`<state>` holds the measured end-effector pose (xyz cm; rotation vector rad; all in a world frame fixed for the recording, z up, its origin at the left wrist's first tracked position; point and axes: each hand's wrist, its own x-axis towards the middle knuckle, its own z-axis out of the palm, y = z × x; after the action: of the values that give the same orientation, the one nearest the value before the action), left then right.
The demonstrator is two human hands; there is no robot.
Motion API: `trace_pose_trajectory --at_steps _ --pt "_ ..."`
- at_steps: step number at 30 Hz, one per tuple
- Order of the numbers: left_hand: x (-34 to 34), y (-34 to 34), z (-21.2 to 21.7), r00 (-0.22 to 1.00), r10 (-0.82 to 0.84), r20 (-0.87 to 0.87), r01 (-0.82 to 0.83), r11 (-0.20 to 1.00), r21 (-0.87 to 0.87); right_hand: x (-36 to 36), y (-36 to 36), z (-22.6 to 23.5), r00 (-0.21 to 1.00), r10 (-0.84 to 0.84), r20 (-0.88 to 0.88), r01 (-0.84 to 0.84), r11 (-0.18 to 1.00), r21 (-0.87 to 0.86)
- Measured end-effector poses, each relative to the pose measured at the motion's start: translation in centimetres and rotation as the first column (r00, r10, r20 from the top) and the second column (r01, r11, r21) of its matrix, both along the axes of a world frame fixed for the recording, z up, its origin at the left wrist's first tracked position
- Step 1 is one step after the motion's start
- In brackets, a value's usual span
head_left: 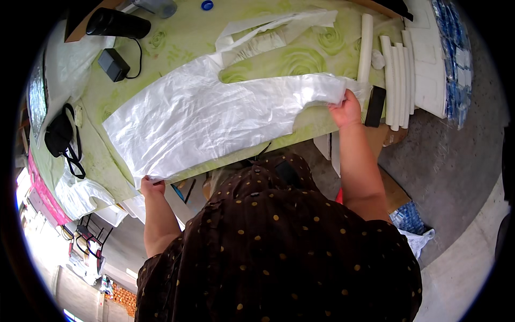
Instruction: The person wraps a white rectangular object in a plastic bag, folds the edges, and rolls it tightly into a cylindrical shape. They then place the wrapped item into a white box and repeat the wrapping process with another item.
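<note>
A white, thin plastic carrier bag [185,115] with long handles lies flattened and crinkled across the table. My left hand [152,185] pinches its near left corner at the table edge. At the other end, my right hand [346,109] grips the tip of the nearer handle, fingers closed on the plastic. The farther handle [279,24] stretches loosely toward the back of the table, with a U-shaped gap between the two. Beside my right hand lies a black rectangular block [375,106].
The table wears a green floral cover [306,59]. Rolled white sheets [397,80] lie to the right, beside stacked blue-and-white packs [453,59]. Farther left are a black cylinder [118,22], a power adapter [113,65] and a black strapped pouch [60,134]. A blue cap [207,5] sits at the back.
</note>
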<state>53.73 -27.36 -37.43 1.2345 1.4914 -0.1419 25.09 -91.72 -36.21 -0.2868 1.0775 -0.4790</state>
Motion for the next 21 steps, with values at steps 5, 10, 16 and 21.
trace_pose_trajectory --at_steps 5,10,16,21 --pt "0.0 0.7 -0.2 1.0 -0.016 0.013 0.016 0.999 -0.029 3.3 3.2 2.5 0.97 0.238 -0.05 -0.239 0.971 0.004" --pt "0.1 -0.4 0.5 1.0 0.011 0.002 -0.011 0.999 -0.035 5.7 5.2 1.6 0.696 0.294 -0.655 -0.634 0.68 -0.368" --pt "0.0 0.3 0.0 1.0 -0.013 -0.002 0.013 0.999 -0.053 6.6 7.2 -1.3 0.589 0.081 -0.804 -0.793 0.25 -0.555" --pt "-0.1 0.2 0.0 1.0 -0.007 0.0 0.007 0.999 -0.052 7.5 7.5 1.0 0.518 0.146 -0.843 -0.846 0.235 -0.479"
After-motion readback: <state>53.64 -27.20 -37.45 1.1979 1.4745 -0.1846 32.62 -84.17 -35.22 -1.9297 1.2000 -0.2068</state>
